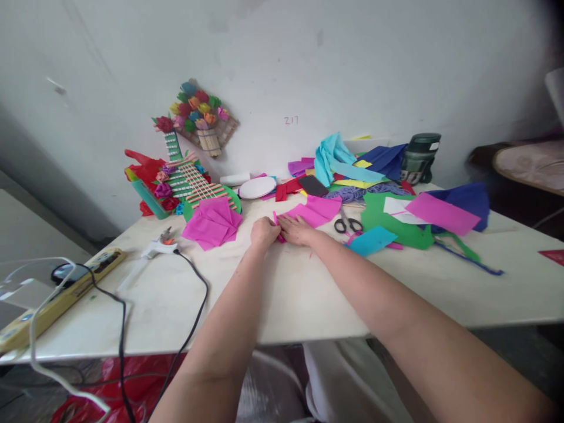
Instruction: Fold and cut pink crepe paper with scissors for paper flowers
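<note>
A long sheet of pink crepe paper (319,210) lies on the table, its left end rolled or folded into a narrow strip. My left hand (264,232) is closed at that left end, with the pink edge sticking out between the two hands. Flat on the paper, with fingers stretched out, rests my right hand (296,229). More cut pink crepe pieces (214,223) are stacked to the left. A pair of black-handled scissors (348,224) lies to the right of the sheet.
A hot glue gun (162,245) with a black cord lies left, near a yellow power strip (66,299). Behind stand a flower-decorated guitar craft (185,176) and a dark green bottle (420,157). Green paper (383,217) and other coloured sheets cover the right side.
</note>
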The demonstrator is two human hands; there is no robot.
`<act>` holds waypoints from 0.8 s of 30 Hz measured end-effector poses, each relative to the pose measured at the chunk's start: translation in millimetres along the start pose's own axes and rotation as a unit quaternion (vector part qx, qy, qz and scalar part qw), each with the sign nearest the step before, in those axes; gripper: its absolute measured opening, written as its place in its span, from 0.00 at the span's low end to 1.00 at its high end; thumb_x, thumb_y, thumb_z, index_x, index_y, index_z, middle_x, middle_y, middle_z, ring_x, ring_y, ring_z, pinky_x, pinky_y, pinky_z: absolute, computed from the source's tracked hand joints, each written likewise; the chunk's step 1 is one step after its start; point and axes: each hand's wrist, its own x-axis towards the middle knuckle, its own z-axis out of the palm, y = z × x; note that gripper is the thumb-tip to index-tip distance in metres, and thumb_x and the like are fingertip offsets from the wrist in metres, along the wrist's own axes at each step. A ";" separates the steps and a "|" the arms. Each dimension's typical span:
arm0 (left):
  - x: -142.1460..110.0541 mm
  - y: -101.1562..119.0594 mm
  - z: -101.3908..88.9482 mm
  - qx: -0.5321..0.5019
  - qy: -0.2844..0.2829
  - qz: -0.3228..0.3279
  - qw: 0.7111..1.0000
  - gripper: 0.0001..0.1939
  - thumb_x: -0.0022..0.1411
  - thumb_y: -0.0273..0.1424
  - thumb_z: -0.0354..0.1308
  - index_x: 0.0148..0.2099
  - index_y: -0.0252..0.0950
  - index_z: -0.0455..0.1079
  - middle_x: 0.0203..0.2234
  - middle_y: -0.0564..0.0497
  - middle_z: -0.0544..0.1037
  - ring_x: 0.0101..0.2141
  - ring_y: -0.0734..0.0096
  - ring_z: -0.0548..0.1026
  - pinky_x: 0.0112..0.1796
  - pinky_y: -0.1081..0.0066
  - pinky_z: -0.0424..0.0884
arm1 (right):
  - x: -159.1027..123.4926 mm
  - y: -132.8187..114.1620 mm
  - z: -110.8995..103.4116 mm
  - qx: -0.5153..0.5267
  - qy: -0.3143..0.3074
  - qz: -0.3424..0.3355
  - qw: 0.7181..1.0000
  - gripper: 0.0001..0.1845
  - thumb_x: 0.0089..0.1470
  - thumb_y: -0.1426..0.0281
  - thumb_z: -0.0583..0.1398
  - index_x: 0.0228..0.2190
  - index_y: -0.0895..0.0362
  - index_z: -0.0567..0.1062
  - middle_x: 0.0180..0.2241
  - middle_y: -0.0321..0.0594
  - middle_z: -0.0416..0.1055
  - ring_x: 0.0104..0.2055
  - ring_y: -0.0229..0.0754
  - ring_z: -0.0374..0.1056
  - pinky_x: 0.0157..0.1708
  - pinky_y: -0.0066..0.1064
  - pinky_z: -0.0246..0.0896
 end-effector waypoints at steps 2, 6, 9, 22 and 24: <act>-0.8 0.1 -0.9 0.000 -0.004 0.005 1.000 0.11 0.47 0.30 0.55 0.33 0.34 0.74 0.23 0.45 0.78 0.30 0.67 0.76 0.32 0.74 0.67 | 0.6 0.6 0.7 -0.001 0.001 0.000 1.000 0.32 0.59 0.63 0.38 0.62 0.62 0.43 0.65 0.43 0.36 0.66 0.43 0.30 0.61 0.45 0.26; 1.1 -2.4 -1.8 -0.007 -0.021 0.017 1.000 0.10 0.49 0.30 0.52 0.30 0.33 0.74 0.21 0.45 0.77 0.30 0.67 0.76 0.32 0.75 0.68 | 1.0 1.0 0.4 0.010 -0.001 -0.001 1.000 0.33 0.58 0.62 0.39 0.62 0.62 0.42 0.65 0.43 0.35 0.66 0.43 0.29 0.61 0.45 0.24; 4.8 -4.8 -1.0 -0.011 -0.030 0.020 0.999 0.11 0.50 0.30 0.51 0.27 0.33 0.74 0.21 0.45 0.77 0.29 0.67 0.76 0.32 0.74 0.68 | 0.1 0.3 -1.8 0.039 -0.008 0.000 0.999 0.35 0.56 0.62 0.41 0.62 0.62 0.40 0.65 0.43 0.34 0.66 0.42 0.28 0.61 0.45 0.23; 6.1 -5.1 -0.9 -0.021 -0.051 0.012 0.998 0.09 0.48 0.28 0.53 0.27 0.32 0.74 0.19 0.46 0.76 0.27 0.69 0.76 0.32 0.75 0.69 | 2.8 11.4 -6.2 0.158 0.016 -0.016 0.987 0.38 0.51 0.67 0.45 0.62 0.58 0.41 0.64 0.40 0.39 0.65 0.46 0.35 0.61 0.45 0.26; 4.8 -4.2 -1.1 -0.014 -0.048 0.013 0.999 0.09 0.48 0.29 0.53 0.28 0.32 0.74 0.20 0.46 0.77 0.28 0.69 0.76 0.32 0.75 0.69 | 1.3 9.5 -8.2 0.150 0.016 -0.002 0.988 0.37 0.51 0.68 0.45 0.62 0.58 0.42 0.64 0.40 0.40 0.65 0.47 0.36 0.61 0.46 0.30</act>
